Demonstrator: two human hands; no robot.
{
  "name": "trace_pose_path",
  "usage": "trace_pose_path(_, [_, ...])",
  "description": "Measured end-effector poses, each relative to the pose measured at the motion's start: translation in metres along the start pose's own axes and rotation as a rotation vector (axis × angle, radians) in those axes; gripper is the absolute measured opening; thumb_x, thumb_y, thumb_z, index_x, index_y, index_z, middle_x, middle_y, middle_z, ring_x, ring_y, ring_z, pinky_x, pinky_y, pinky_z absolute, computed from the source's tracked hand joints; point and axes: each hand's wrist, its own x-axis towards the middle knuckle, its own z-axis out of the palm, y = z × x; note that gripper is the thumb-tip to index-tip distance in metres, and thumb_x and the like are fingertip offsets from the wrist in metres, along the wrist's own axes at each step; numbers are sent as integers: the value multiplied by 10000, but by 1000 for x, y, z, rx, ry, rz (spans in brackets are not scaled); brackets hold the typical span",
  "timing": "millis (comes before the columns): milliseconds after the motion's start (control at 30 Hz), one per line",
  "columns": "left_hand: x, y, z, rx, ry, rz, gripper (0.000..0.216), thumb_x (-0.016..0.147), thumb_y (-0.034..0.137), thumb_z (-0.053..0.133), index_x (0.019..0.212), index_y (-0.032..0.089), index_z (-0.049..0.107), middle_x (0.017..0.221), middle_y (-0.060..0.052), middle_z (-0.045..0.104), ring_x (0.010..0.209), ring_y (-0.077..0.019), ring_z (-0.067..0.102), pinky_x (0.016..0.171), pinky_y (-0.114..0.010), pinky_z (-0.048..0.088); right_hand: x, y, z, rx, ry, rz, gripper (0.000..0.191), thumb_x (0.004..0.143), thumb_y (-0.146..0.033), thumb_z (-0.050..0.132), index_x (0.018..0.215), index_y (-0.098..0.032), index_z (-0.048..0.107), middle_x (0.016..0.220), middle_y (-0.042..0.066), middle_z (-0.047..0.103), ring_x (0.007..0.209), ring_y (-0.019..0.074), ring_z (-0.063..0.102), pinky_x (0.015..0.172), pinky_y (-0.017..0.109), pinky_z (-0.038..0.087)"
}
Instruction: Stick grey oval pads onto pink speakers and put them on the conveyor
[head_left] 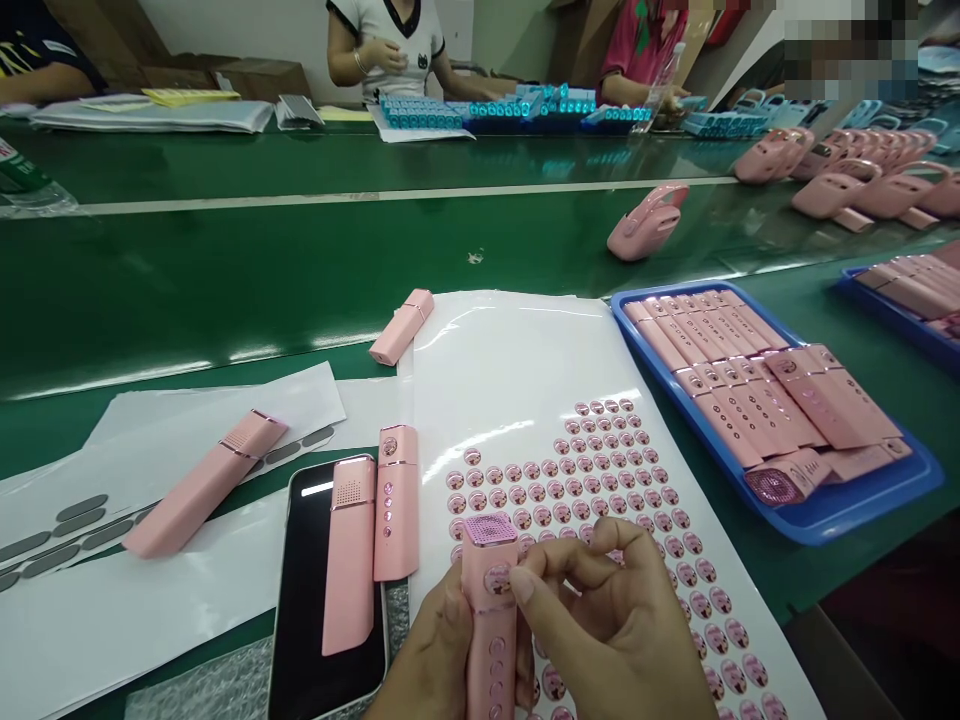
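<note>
My left hand (431,650) is wrapped round a pink handheld device (491,625), held upright with its perforated, shiny top towards me. On the upper front of this device, above a row of small buttons, lies a round picture sticker (496,578). The thumb and forefinger of my right hand (619,630) are pinched at the sticker's right edge, against the device. Beneath both hands lies a white sheet (495,370) with rows of similar round stickers. Just left of it, one pink device (396,505) stands beside another pink device (349,550) that rests on a black phone (304,590).
A blue tray (825,530) of pink devices stands at right. Another pink device (206,485) lies on white sheets (187,620) with grey oval stickers. A small pink device (403,327) lies behind. Beyond the green ledge (225,290), people sit near blue parts (420,112).
</note>
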Motion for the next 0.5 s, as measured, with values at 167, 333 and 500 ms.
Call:
trace_pose_path(167, [-4, 7, 2, 119, 138, 28, 779, 622, 842, 387, 956, 182, 632, 639, -77, 658, 728, -233, 632, 586, -286, 467, 0, 2, 0, -77, 29, -44, 521, 662, -420, 735, 836, -286, 262, 643, -81, 616, 575, 119, 555, 517, 223, 464])
trace_pose_path(333, [-6, 11, 3, 119, 183, 13, 771, 610, 834, 424, 965, 193, 662, 872, -117, 694, 983, -297, 590, 800, -358, 492, -1, 3, 3, -84, 54, -56, 492, 672, -415, 713, 833, -288, 266, 641, -81, 615, 561, 125, 547, 509, 241, 458])
trace_pose_path(500, [-3, 12, 2, -11, 7, 8, 773, 660, 804, 407, 1059, 175, 615, 845, -120, 697, 910, -289, 626, 774, -377, 514, -1, 5, 7, -85, 116, -128, 431, 664, -356, 685, 810, -278, 287, 581, -101, 578, 517, 106, 517, 541, 250, 459])
